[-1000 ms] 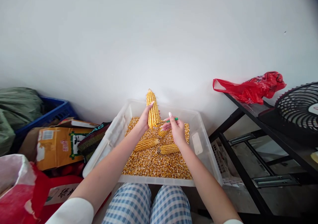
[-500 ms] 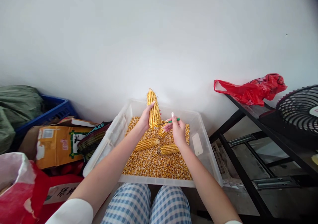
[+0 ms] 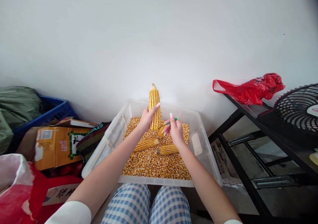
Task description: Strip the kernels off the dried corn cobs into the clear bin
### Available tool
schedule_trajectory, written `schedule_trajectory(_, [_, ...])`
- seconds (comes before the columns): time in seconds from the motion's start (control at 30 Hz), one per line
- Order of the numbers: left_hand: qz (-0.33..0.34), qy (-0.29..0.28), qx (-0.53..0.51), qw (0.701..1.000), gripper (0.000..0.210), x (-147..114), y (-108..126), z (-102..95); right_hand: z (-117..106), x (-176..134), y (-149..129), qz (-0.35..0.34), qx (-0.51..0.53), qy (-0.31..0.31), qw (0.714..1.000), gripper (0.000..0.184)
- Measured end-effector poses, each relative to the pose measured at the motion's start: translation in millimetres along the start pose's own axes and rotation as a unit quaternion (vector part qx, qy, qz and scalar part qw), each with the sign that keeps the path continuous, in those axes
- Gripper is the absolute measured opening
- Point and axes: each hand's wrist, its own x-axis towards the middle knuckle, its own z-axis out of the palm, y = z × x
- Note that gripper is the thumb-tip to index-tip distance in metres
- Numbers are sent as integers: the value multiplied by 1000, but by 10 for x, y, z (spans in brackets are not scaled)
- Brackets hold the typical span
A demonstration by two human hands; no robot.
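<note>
My left hand [image 3: 147, 118] is wrapped round an ear of corn [image 3: 154, 99], which stands nearly upright with its pale tip at the top. Between the fingers of my right hand [image 3: 175, 130] is a small screwdriver [image 3: 172, 121] with a green handle. Its thin shaft points left at the lower end of the ear; I cannot tell whether the tip touches the kernels. Beneath both hands, loose corn kernels [image 3: 154, 166] cover the bottom of a clear plastic bin [image 3: 205, 151]. Several more ears lie on them, among them a left ear [image 3: 146, 144] and a right ear [image 3: 168, 149].
To the left are a cardboard box [image 3: 58, 146], a blue crate [image 3: 56, 113] and a red bag [image 3: 37, 191]. At right, a black metal frame [image 3: 236, 157] carries a red plastic bag [image 3: 255, 88] and a fan [image 3: 298, 108]. A white wall [image 3: 159, 45] rises behind the bin.
The ear in my left hand has risen slightly, shifted a little right and become more upright. My right hand keeps hold of the screwdriver, which has tilted somewhat, its shaft pointing further down.
</note>
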Motion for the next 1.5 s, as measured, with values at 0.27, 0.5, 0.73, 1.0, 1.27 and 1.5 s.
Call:
schedule_trajectory(0.27, [38, -5, 75, 996, 38, -35, 46, 12, 84, -88, 51, -11, -85, -59, 995, 46])
schedule_trajectory(0.5, [-21, 7, -6, 1000, 42, 54, -45, -61, 76, -90, -21, -21, 1, 0, 1000, 43])
schedule_trajectory(0.73, [-41, 22, -55, 997, 46, 117, -77, -115, 87, -98, -70, -29, 13, 4, 999, 41])
schedule_trajectory(1.0, [-16, 31, -24, 999, 43, 69, -65, -76, 92, -112, 41, -82, -71, -10, 994, 40])
schedule_trajectory(1.27, [-14, 21, 14, 1000, 44, 23, -74, -44, 87, -72, 49, -30, -29, -10, 999, 43])
schedule_trajectory(1.5, [1, 19, 34, 999, 39, -7, -61, 15, 105, -84, 132, -12, -89, -58, 994, 44])
